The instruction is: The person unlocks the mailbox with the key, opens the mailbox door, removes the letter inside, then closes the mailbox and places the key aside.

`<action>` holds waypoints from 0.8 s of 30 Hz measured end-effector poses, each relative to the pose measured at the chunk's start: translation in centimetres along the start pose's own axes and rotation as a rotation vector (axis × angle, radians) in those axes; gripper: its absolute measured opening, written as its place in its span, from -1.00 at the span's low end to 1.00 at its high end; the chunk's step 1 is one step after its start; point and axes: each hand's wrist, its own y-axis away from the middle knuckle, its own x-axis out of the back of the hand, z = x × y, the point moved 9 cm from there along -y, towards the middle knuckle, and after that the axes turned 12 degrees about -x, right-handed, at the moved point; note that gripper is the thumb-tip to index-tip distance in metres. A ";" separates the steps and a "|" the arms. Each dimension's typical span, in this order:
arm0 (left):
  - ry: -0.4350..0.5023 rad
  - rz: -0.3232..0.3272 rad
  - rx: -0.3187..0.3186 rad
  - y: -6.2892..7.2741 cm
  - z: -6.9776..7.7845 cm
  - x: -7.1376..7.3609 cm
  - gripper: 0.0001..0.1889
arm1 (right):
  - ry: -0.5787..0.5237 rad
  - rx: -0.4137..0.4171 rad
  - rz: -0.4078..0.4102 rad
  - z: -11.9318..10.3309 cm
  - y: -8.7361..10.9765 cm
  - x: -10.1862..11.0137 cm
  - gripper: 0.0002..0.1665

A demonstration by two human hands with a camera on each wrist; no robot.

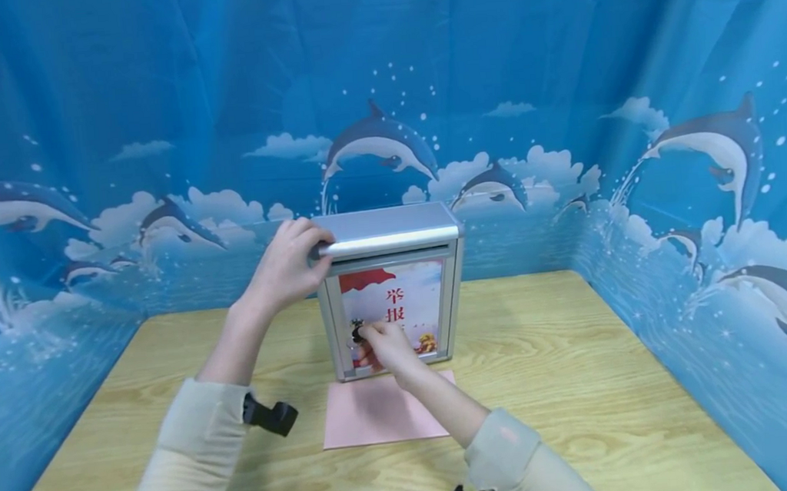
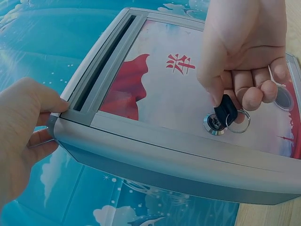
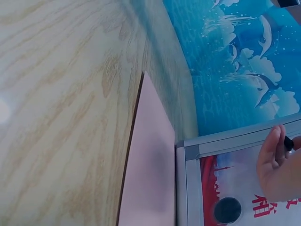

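Observation:
A silver metal box (image 1: 392,226) with a slot under its top edge and a printed red-and-white front panel (image 2: 162,89) stands upright on the table. My left hand (image 1: 291,261) grips its upper left corner, the thumb on the front and fingers beneath in the left wrist view. With my right hand (image 1: 391,346) I pinch the black head of a key (image 2: 226,109) between thumb and finger. The key is right at the round lock (image 2: 212,128) on the panel's left side. A metal ring (image 2: 248,126) hangs from the key. The key's blade is hidden.
A flat pink board (image 1: 380,424) lies on the wooden table (image 1: 550,387) just in front of the box. Behind and at both sides hangs a blue curtain (image 1: 213,75) printed with dolphins. Black wrist straps (image 1: 268,415) are on both arms.

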 end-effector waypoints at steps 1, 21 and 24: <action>0.000 0.001 0.000 0.0 0.0 0.0 -0.81 | -0.018 -0.007 -0.013 0.1 0.0 -0.1 -0.66; 0.006 0.004 0.012 0.1 -0.1 0.0 -0.80 | -0.174 -0.044 -0.091 1.0 -0.3 -0.6 -0.71; 0.007 0.002 0.020 0.1 -0.1 0.0 -0.80 | -0.111 -0.003 -0.024 0.9 -0.4 -0.2 -0.66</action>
